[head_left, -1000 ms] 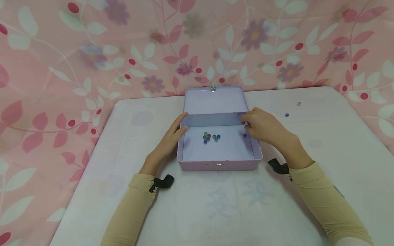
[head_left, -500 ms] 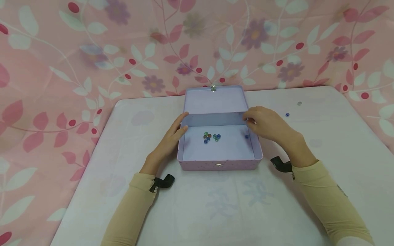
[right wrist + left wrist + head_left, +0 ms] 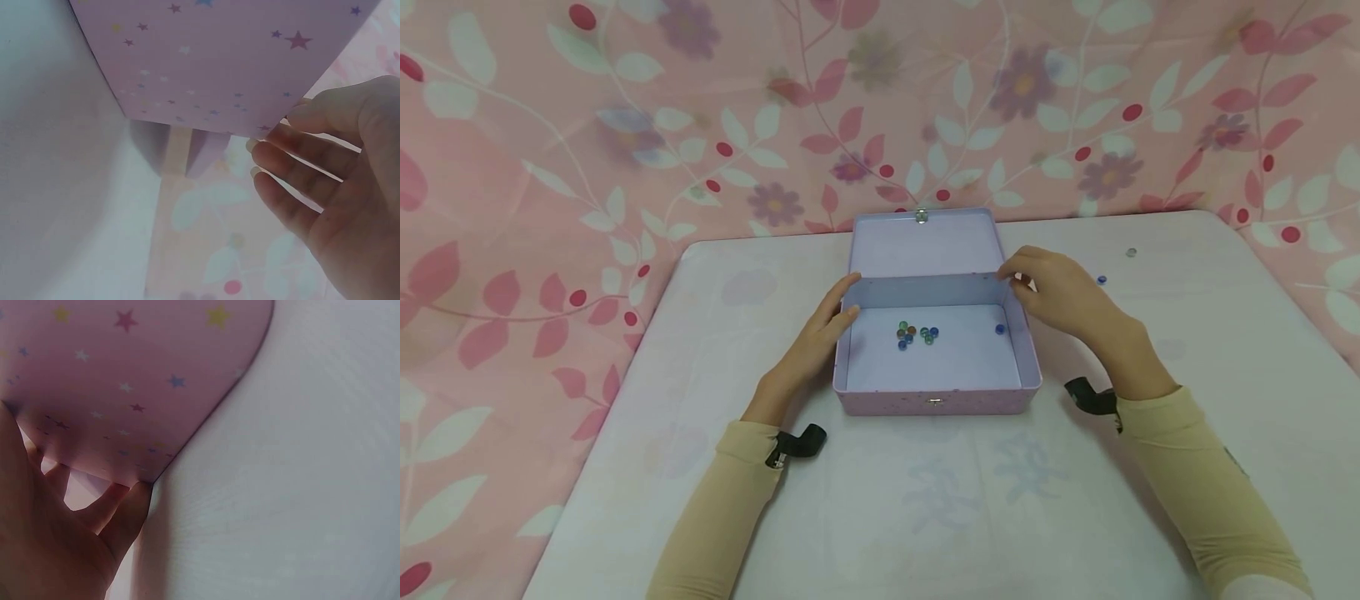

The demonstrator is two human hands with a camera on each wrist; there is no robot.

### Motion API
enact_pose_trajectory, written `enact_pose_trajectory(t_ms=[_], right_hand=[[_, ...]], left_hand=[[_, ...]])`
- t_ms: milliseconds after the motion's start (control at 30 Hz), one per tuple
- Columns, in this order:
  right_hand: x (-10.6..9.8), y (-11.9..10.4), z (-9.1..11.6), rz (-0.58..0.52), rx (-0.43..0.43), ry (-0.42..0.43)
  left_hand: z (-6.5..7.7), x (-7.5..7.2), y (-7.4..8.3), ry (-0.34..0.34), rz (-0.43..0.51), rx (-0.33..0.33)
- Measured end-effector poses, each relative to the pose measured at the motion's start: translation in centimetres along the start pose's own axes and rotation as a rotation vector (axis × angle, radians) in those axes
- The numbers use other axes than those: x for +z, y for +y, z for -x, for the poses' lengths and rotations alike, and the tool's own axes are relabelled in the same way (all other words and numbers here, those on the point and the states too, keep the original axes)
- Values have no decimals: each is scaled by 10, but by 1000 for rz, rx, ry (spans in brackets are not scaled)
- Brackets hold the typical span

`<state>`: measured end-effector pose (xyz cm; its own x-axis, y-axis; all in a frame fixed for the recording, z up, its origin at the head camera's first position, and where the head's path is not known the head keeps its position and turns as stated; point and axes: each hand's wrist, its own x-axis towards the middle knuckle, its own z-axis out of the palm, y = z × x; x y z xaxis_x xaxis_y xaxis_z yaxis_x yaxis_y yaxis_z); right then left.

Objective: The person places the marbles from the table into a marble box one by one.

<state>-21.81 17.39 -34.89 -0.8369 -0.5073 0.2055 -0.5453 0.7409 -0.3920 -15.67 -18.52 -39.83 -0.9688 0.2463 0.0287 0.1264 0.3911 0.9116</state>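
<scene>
A lilac tin box (image 3: pixel 934 403) with its hinged lid (image 3: pixel 925 242) folded back stands before me. In the head view, my left hand (image 3: pixel 808 342) holds the box's left side, thumb at the rim and fingers round the back corner. Inside, a cluster of coloured glass marbles (image 3: pixel 902 345) lies left of the middle, and one blue marble (image 3: pixel 1000 329) sits by the right wall. My right hand (image 3: pixel 1063 296) is over the back right corner, fingers loosely bent, fingertips right at the rim. In the right wrist view, its fingers (image 3: pixel 281 200) show spread beside the star-patterned box wall (image 3: pixel 206 69).
On the white-covered table (image 3: pixel 880 500), a blue marble (image 3: pixel 1102 280) and a clear marble (image 3: pixel 1131 252) lie to the right of the box. A pink floral cloth (image 3: pixel 700 100) hangs behind the table. Black wrist cameras (image 3: pixel 801 442) sit on both wrists.
My right hand has drawn up and right, from inside the right wall to the back corner's rim. The blue marble below it has shifted slightly. My left hand has stayed put.
</scene>
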Motion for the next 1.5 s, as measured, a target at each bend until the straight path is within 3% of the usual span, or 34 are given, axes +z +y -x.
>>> enact_pose_trajectory(t_ms=[100, 333, 600, 867, 1033, 1267, 1500], right_hand=[[-2, 3, 0, -23, 1, 38], [-14, 23, 1, 42, 86, 83], [-22, 64, 9, 72, 238, 62], [-28, 96, 17, 56, 367, 12], [-31, 106, 23, 48, 401, -5], [-26, 121, 27, 18, 420, -93], [-16, 135, 29, 6, 414, -124]], left_hand=[[4, -1, 16, -16, 10, -16], [3, -2, 16, -20, -10, -15], [-6, 1, -15, 7, -12, -6], [-6, 2, -17, 23, -23, 14], [-5, 1, -15, 16, -20, -5], [-1, 0, 2, -10, 24, -23], [-7, 1, -16, 13, -9, -13]])
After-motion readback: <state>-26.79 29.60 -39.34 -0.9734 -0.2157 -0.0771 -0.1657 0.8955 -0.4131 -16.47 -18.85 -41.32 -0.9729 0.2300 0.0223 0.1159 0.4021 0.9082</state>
